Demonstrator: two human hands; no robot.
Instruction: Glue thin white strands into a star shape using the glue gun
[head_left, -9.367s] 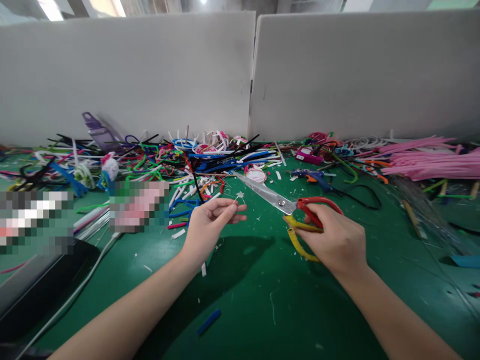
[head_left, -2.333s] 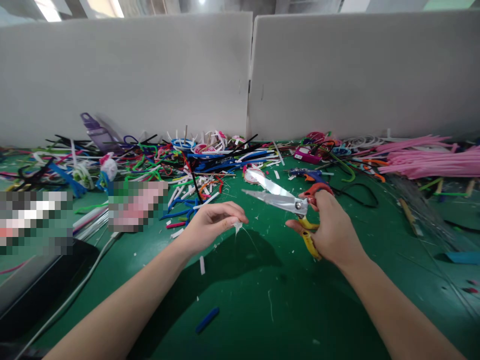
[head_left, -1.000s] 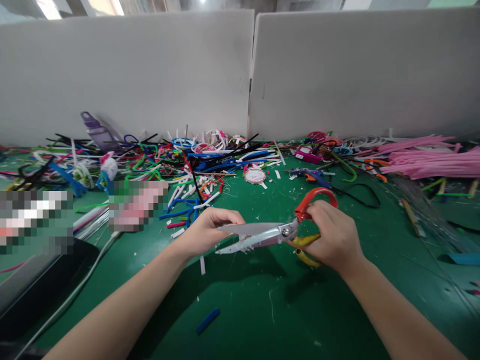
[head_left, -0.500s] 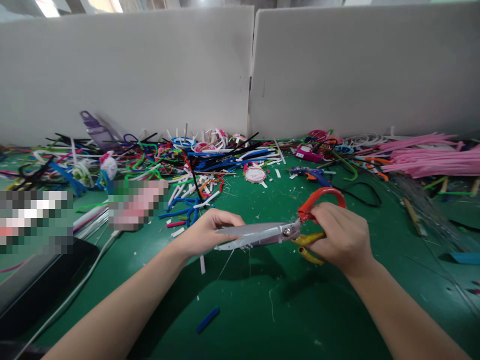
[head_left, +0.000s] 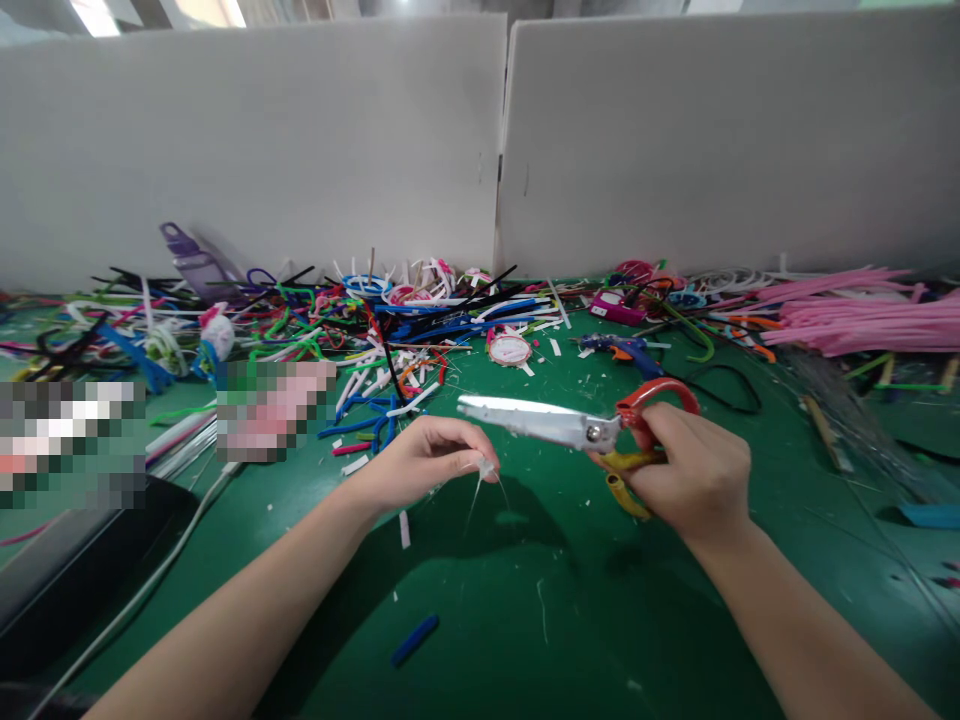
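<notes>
My left hand [head_left: 424, 468] is closed in a pinch on a small whitish scrap [head_left: 485, 467] with thin clear strands hanging from it, just above the green table [head_left: 525, 620]. My right hand [head_left: 694, 472] grips the red and yellow handles of a pair of scissors [head_left: 559, 425]. The steel blades are together and point left, lifted a little above and to the right of the scrap.
A heap of coloured pipe cleaners and cut bits [head_left: 360, 320] fills the back of the table. A blue glue gun [head_left: 626, 350] and pink sticks [head_left: 862, 315] lie at the right. White partition boards [head_left: 645, 140] stand behind. A blue offcut [head_left: 415, 640] lies near me.
The scissors have lifted off the scrap and swung up and right, blades shut. My left hand stays pinched on the scrap, which now hangs free with its strands.
</notes>
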